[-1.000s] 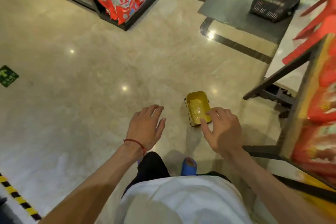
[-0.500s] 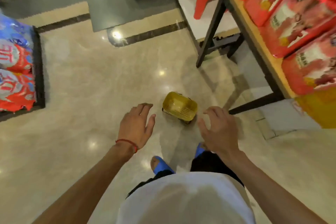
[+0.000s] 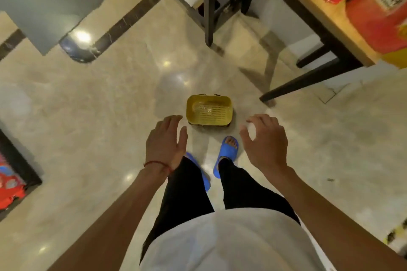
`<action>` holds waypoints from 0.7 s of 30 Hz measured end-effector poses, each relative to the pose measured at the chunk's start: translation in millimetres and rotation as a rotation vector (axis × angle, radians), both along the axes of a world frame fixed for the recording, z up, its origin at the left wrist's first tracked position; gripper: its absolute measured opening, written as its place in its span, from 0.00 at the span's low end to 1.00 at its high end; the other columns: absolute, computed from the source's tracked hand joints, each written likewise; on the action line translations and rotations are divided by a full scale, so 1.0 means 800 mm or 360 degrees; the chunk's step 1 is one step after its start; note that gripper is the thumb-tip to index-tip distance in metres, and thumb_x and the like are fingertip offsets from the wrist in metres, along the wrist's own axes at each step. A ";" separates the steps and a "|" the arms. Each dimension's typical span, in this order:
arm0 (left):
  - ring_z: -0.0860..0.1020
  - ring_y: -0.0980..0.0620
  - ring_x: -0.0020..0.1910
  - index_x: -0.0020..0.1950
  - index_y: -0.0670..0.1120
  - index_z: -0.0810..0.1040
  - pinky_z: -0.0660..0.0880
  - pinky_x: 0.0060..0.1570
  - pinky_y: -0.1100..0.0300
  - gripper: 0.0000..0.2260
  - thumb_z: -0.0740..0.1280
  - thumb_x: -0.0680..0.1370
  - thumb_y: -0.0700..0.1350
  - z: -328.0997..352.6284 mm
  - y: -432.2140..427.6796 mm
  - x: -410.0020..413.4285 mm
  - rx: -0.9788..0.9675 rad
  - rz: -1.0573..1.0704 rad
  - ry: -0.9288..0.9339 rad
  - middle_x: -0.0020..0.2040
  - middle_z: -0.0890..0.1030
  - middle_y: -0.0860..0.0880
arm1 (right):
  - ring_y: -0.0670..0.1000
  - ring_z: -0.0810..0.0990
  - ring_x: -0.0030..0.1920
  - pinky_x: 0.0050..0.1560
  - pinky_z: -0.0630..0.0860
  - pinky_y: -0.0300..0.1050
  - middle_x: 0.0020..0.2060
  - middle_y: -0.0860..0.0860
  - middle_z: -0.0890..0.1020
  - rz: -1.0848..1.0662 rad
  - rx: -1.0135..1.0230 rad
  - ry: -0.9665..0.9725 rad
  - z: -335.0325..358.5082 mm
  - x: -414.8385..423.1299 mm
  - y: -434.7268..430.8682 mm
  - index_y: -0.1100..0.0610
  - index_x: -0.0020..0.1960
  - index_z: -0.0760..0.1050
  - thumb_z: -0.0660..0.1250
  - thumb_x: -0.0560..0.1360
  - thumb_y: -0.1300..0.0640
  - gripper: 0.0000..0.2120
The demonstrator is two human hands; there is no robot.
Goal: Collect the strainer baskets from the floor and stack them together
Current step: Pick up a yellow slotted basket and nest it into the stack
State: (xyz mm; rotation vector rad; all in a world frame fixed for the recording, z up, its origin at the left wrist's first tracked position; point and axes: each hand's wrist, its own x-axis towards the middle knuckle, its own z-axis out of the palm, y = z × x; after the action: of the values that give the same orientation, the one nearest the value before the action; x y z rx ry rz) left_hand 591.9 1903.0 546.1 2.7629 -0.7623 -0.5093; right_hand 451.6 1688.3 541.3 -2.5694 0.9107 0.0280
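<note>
One yellow strainer basket (image 3: 209,110) with a slotted bottom stands upright on the polished beige floor, just ahead of my blue slippers. My left hand (image 3: 166,142), a red string around its wrist, hovers to the basket's left with fingers spread and holds nothing. My right hand (image 3: 265,141) hovers to the basket's right, fingers curled and apart, also holding nothing. Neither hand touches the basket. No other strainer basket is in view.
A black-framed display table (image 3: 319,20) loaded with red packages stands at the right, its legs (image 3: 209,4) on the floor just beyond the basket. A low black rack (image 3: 19,174) with red bags sits at the left edge. A grey mat (image 3: 41,0) lies at the far left.
The view has turned so the basket now lies square between my hands. My right hand has come off the basket's rim and both hands have spread apart to either side.
</note>
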 end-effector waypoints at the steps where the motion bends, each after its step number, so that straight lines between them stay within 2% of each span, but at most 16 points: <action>1: 0.76 0.45 0.57 0.67 0.49 0.73 0.74 0.50 0.52 0.18 0.56 0.81 0.53 -0.014 0.002 0.012 0.0003 0.0006 0.0010 0.62 0.77 0.49 | 0.53 0.77 0.54 0.50 0.73 0.49 0.54 0.49 0.81 -0.0067 0.0063 0.0045 -0.013 0.008 0.005 0.52 0.55 0.78 0.63 0.79 0.46 0.13; 5: 0.76 0.45 0.57 0.66 0.48 0.73 0.75 0.49 0.51 0.15 0.60 0.81 0.50 -0.095 0.012 0.062 -0.0012 0.0009 0.0094 0.62 0.77 0.48 | 0.53 0.77 0.55 0.51 0.71 0.48 0.54 0.47 0.81 -0.0293 0.0139 0.0087 -0.090 0.034 0.024 0.52 0.55 0.79 0.62 0.79 0.45 0.13; 13: 0.74 0.46 0.60 0.69 0.49 0.70 0.74 0.51 0.51 0.18 0.57 0.82 0.53 -0.304 0.019 0.101 0.0138 -0.0078 0.0272 0.65 0.75 0.49 | 0.52 0.75 0.58 0.53 0.72 0.49 0.57 0.46 0.80 -0.0657 0.0244 0.0212 -0.293 0.066 0.047 0.51 0.57 0.78 0.62 0.80 0.45 0.13; 17: 0.73 0.47 0.61 0.69 0.50 0.70 0.72 0.52 0.52 0.18 0.58 0.81 0.53 -0.420 0.012 0.108 0.0144 0.0046 0.0357 0.65 0.74 0.50 | 0.53 0.76 0.57 0.51 0.74 0.51 0.56 0.47 0.80 -0.0703 0.0209 0.0195 -0.414 0.079 0.047 0.52 0.57 0.78 0.62 0.79 0.45 0.14; 21: 0.73 0.47 0.63 0.71 0.49 0.68 0.71 0.58 0.51 0.20 0.59 0.81 0.53 -0.549 0.006 0.118 0.0028 0.0200 0.0417 0.68 0.72 0.50 | 0.54 0.74 0.62 0.53 0.75 0.53 0.61 0.50 0.78 -0.0827 0.0283 0.0217 -0.541 0.083 0.031 0.54 0.65 0.74 0.62 0.79 0.44 0.20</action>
State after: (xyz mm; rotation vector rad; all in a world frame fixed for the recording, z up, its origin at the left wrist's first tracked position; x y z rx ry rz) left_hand 686.0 1907.9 107.3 2.6643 -0.5219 -0.8332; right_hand 518.4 1713.4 108.1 -2.1213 1.5265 0.1285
